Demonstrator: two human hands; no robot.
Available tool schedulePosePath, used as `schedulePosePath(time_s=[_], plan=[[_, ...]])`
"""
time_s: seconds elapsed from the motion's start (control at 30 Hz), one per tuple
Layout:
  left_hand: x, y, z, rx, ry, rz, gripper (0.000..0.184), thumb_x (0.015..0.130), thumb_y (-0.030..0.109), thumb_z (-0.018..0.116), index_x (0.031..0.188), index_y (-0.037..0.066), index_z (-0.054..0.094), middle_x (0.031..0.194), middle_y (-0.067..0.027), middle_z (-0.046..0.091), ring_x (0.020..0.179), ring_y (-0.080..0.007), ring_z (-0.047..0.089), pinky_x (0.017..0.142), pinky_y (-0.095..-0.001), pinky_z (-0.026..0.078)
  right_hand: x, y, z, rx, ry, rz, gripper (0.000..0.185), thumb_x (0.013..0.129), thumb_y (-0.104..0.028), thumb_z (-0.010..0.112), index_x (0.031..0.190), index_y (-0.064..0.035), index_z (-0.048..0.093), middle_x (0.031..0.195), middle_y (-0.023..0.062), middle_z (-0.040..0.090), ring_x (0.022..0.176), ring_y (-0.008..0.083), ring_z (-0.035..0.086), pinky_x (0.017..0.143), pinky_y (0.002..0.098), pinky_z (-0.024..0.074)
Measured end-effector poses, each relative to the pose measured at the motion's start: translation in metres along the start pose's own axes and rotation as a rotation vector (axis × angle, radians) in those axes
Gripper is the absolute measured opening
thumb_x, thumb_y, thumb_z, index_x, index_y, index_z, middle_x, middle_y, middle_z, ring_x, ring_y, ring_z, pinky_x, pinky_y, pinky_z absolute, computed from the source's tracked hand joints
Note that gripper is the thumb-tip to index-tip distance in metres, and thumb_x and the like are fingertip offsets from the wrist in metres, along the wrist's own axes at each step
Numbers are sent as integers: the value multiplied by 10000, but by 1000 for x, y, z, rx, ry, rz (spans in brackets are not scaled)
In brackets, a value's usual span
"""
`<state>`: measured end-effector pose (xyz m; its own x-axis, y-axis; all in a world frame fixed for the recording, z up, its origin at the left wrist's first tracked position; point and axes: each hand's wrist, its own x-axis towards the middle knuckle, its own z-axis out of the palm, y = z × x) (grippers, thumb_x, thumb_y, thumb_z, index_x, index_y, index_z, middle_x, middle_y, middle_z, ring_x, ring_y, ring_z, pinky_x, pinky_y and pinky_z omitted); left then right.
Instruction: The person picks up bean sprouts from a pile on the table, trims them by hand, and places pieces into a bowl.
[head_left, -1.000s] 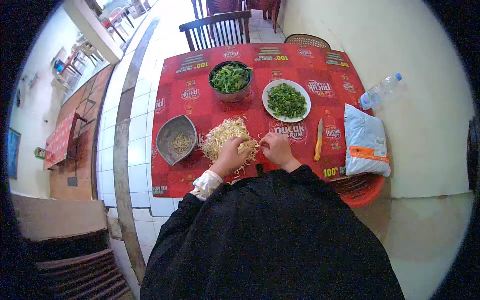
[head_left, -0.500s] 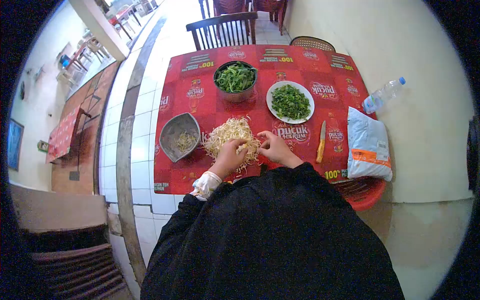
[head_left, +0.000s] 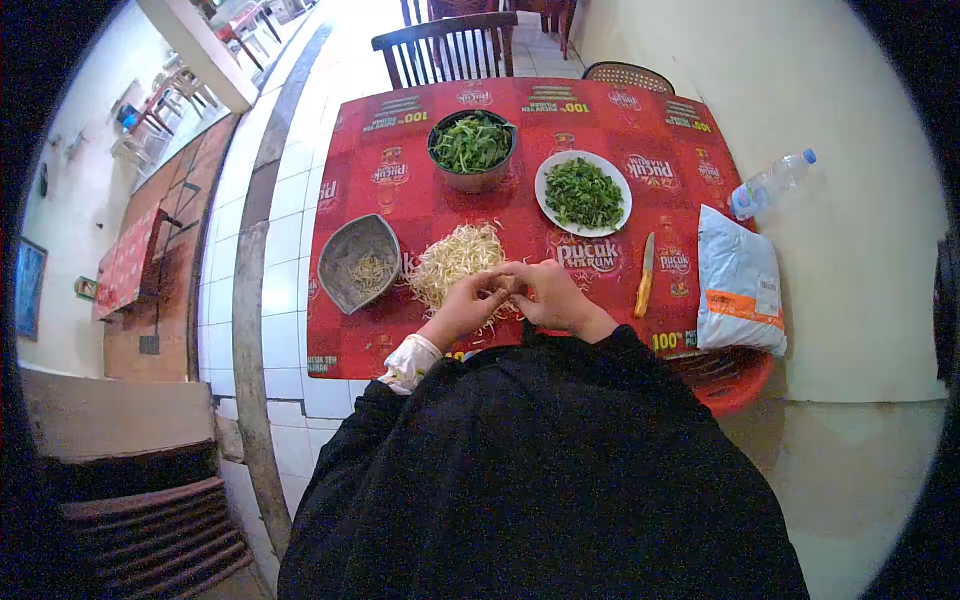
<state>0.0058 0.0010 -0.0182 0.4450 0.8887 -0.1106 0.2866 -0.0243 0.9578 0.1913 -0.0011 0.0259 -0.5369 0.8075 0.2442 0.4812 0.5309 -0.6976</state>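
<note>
A loose heap of pale bean sprouts point(head_left: 458, 262) lies on the red tablecloth in front of me. At its near right edge my two hands meet, fingertips together. My left hand point(head_left: 468, 308) is closed in a pinch, apparently on a bean sprout, though the fingers mostly cover it. Curled against it, my right hand point(head_left: 556, 298) has thumb and fingers pressed together; what is between them is too small and hidden to make out. Left of the heap sits a grey leaf-shaped bowl point(head_left: 345, 255) with a few thin sprout bits point(head_left: 370, 272) in it.
Farther back stand a pot point(head_left: 472, 181) of leafy greens and a white plate point(head_left: 627, 210) of chopped greens. To the right are a yellow-handled knife point(head_left: 644, 283), a white-and-orange plastic package point(head_left: 738, 275) and a plastic bottle point(head_left: 770, 188). A wooden chair point(head_left: 445, 50) is at the far side.
My right hand has moved left and my left hand slightly right, so their fingertips, apart before, now meet. The camera view has shifted slightly.
</note>
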Motion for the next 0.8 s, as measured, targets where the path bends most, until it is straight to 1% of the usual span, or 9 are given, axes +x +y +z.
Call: schedulePosePath(time_s=[0.07, 0.17, 0.27, 0.33, 0.37, 0.57, 0.67, 0.7, 0.8], plan=[[0, 8, 0, -122, -53, -47, 246, 834, 197, 583, 976, -3, 584, 860, -56, 615, 766, -131, 568, 682, -266, 453, -2, -11, -11, -20, -7, -90, 406, 677, -71, 643, 1069, -97, 544, 738, 129, 628, 704, 298, 621, 640, 369, 488], [-5, 30, -5, -182, -131, -180, 229, 844, 195, 571, 980, 11, 581, 824, -24, 592, 726, -98, 536, 649, -245, 438, -9, -2, -4, 279, 37, -68, 315, 713, -25, 612, 1022, -75, 579, 772, 135, 629, 726, 258, 626, 654, 326, 481], [-8, 30, -6, -371, -163, -311, 195, 849, 192, 558, 950, 27, 578, 777, -9, 573, 668, -84, 510, 599, -230, 417, -15, -2, -4, 456, 17, 47, 274, 734, 12, 587, 997, -61, 596, 825, 148, 626, 772, 218, 623, 672, 296, 471], [-10, 15, -8, -531, -163, -375, 161, 852, 186, 549, 911, 39, 574, 739, 2, 556, 631, -77, 491, 566, -225, 401, -17, 2, -7, 453, 33, 174, 258, 739, -18, 586, 993, -63, 598, 856, 144, 626, 801, 242, 616, 686, 319, 472], [-10, 10, -12, -567, -126, -378, 152, 853, 189, 545, 889, 43, 570, 727, 5, 549, 620, -81, 489, 558, -226, 396, -17, 5, -11, 450, 43, 238, 252, 742, -33, 585, 991, -64, 599, 871, 142, 625, 816, 254, 613, 692, 330, 473], [-28, -3, -55, -630, 215, -329, 157, 857, 219, 530, 808, 71, 551, 672, 21, 511, 569, -92, 477, 515, -234, 386, -35, 91, -1, -258, 221, 684, 249, 771, -135, 544, 1013, -75, 560, 891, 130, 602, 850, 335, 578, 740, 445, 458], [-40, -31, -93, -675, 409, -312, 160, 862, 219, 515, 827, 69, 558, 666, -1, 508, 553, -98, 477, 508, -251, 414, -46, 88, 9, -613, 217, 588, 185, 729, -114, 564, 912, -89, 575, 969, 134, 567, 923, 330, 547, 746, 438, 448], [-45, -34, -103, -720, 492, -296, 147, 862, 208, 516, 852, 65, 552, 682, -11, 513, 561, -106, 482, 515, -257, 421, -48, 94, 18, -579, 178, 595, 206, 712, -134, 588, 914, -96, 585, 999, 116, 536, 941, 315, 533, 759, 442, 441], [-55, -56, -136, -858, 661, -289, 149, 859, 182, 523, 939, 56, 517, 760, -39, 531, 628, -136, 512, 540, -276, 440, -46, 77, 36, -407, -86, 572, 217, 712, -126, 577, 918, -58, 574, 955, 155, 543, 928, 351, 540, 764, 452, 456]])
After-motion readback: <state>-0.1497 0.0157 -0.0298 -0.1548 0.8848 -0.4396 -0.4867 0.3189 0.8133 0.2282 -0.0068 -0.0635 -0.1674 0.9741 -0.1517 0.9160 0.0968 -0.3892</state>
